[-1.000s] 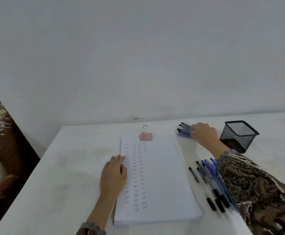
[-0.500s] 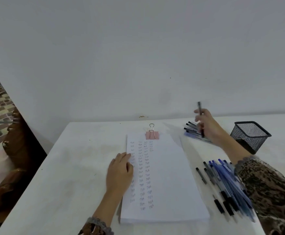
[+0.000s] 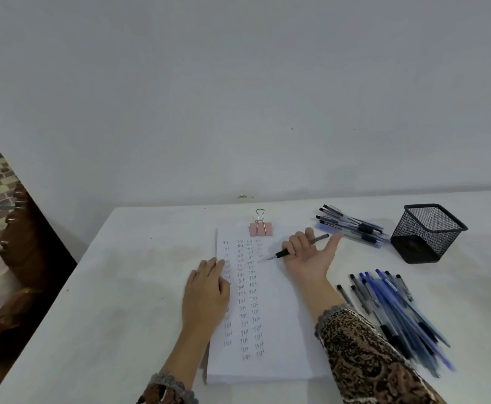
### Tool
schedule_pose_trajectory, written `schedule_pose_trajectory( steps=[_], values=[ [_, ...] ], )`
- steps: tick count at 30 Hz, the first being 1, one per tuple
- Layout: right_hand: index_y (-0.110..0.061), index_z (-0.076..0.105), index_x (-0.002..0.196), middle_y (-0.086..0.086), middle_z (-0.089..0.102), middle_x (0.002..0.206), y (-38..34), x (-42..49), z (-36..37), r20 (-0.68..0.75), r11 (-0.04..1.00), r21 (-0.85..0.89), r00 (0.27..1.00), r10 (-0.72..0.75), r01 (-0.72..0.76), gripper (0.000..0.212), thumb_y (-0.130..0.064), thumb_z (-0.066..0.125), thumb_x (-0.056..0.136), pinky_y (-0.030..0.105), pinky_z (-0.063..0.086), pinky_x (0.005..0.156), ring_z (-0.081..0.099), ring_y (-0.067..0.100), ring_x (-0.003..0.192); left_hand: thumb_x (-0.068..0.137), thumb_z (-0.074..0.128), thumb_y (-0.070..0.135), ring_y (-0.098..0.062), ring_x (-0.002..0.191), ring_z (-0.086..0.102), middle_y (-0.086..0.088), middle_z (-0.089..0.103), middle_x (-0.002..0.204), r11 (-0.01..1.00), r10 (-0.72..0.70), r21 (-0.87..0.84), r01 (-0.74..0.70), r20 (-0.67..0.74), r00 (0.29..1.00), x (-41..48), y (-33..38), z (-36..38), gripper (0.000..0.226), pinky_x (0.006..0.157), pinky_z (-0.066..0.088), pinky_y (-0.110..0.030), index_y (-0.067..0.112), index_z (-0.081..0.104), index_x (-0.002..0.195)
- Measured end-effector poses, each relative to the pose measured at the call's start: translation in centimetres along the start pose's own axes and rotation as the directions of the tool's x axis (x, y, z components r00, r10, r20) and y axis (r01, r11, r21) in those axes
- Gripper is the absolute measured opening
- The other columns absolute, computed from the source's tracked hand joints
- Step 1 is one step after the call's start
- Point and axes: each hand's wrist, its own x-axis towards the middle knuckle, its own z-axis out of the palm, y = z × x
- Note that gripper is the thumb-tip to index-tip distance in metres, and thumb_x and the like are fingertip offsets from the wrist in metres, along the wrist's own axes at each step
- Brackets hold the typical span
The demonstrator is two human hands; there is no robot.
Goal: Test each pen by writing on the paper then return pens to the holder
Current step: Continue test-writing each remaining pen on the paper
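A stack of white paper lies in the middle of the table, clipped at the top by a pink binder clip and covered with columns of the word "Test". My left hand rests flat on the paper's left edge. My right hand holds a black pen in its curled fingers, palm turned up and thumb stretched out, with the tip low over the upper right of the sheet. A black mesh holder stands at the right, with no pens showing in it.
One small pile of pens lies behind my right hand, left of the holder. A larger pile of blue and black pens lies right of the paper. The white table meets a wall behind; dark wooden furniture stands left.
My right hand lifted one pen from the far pile, raised it upright, then brought it down over the paper's upper right. My left hand stayed on the paper.
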Motion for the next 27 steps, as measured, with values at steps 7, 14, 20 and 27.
schedule_pose_trajectory(
  steps=[7,14,20,27],
  values=[
    [-0.009,0.064,0.089,0.004,0.066,0.061,1.2,1.8,0.8,-0.028,0.896,-0.443,1.0,-0.005,-0.008,0.064,-0.057,0.022,0.095,0.019,0.048,0.049,0.057,0.012,0.049,0.097,0.034,0.017,-0.017,0.138,0.027,0.002,0.034,0.148,1.0,0.003,0.03,-0.004,0.04,0.999,0.1,0.1,-0.3,0.044,0.116,0.019,-0.032,0.017,0.038,0.14],
    [-0.008,0.051,0.078,0.004,0.063,0.059,1.9,1.2,0.6,0.117,0.585,-0.801,0.992,-0.054,0.127,0.022,0.011,0.056,0.085,0.017,0.048,0.045,0.062,0.011,0.048,0.096,0.033,0.016,-0.017,0.139,0.027,-0.001,0.034,0.148,0.998,0.033,0.049,-0.036,0.054,0.998,0.3,-0.1,-0.3,0.044,0.116,0.017,-0.033,0.014,0.037,0.14],
    [-0.021,0.019,0.059,-0.016,0.024,0.044,3.0,0.9,0.0,0.166,0.293,-0.93,0.965,-0.205,0.222,0.052,0.023,0.044,0.072,0.013,0.021,0.046,0.019,0.003,0.043,0.096,0.033,0.017,-0.016,0.138,0.028,0.0,0.035,0.148,0.996,0.045,0.068,-0.049,0.062,0.997,0.3,-0.4,-0.1,0.045,0.116,0.019,-0.034,0.015,0.036,0.141],
    [-0.022,0.017,0.059,-0.007,0.017,0.057,3.3,0.2,0.5,0.215,0.191,-0.947,0.952,-0.216,0.258,0.052,0.019,0.048,0.07,0.016,0.016,0.048,0.016,0.005,0.048,0.096,0.032,0.017,-0.016,0.139,0.025,-0.001,0.032,0.149,0.997,0.046,0.063,-0.05,0.062,0.997,0.2,-0.4,-0.1,0.045,0.116,0.016,-0.033,0.015,0.035,0.141]
  ],
)
